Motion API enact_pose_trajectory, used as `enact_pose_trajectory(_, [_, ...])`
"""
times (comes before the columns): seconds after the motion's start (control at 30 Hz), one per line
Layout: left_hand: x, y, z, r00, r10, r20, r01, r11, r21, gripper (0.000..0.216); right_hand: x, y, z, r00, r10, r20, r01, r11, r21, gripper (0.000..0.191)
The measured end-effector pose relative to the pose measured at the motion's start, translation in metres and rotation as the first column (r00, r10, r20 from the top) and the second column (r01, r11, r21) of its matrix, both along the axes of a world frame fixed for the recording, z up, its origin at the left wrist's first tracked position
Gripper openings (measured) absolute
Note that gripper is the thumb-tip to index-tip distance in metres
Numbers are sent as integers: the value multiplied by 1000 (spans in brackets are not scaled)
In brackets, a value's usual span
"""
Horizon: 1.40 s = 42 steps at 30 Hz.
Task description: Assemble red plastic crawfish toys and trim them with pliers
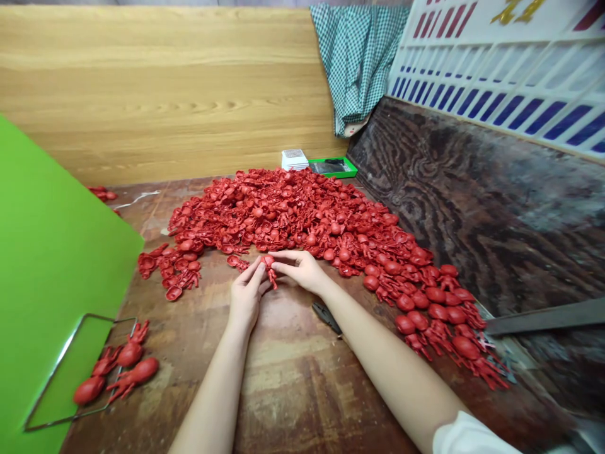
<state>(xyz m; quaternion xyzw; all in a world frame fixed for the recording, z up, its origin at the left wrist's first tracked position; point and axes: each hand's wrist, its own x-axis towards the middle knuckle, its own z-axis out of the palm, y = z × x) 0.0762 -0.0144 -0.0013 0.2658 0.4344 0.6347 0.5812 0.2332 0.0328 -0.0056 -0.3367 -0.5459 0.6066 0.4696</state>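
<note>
Between my two hands is a small red plastic figure (268, 263) with a round head and thin limbs hanging down. My left hand (247, 289) pinches it from the left with thumb and fingers. From the right, the thumb and fingertips of my right hand (302, 270) close on the same figure. Just beyond my left fingers lies a loose red piece (236, 262) on the table. A large heap of red figure parts (283, 208) spreads right behind my hands. Pliers with dark handles (326, 317) lie beside my right forearm, partly covered by it.
Round-headed figures (437, 312) line the right side. Several more (137, 372) lie by a wire frame (61, 359) near a green panel (61, 252). Behind the heap sit a white stack (293, 159) and a green tray (352, 169). A checked cloth (357, 63) hangs near white baskets (496, 82).
</note>
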Motion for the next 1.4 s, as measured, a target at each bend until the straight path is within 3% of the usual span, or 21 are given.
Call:
enact_pose_trajectory(0.63, [0, 2, -11, 997, 37, -67, -31, 996, 79, 56, 0, -5, 6, 999, 30, 14, -30, 1000, 7, 52])
enact_pose_trajectory(1.13, [2, -2, -3, 1000, -8, -6, 9, 998, 67, 60, 0, -7, 6, 999, -35, 5, 35, 997, -75, 55])
enact_pose_trajectory(1.4, [3, -2, -7, 1000, -10, 3, 10, 998, 69, 60, 0, -7, 6, 996, -85, 40, 85, 996, -11, 50])
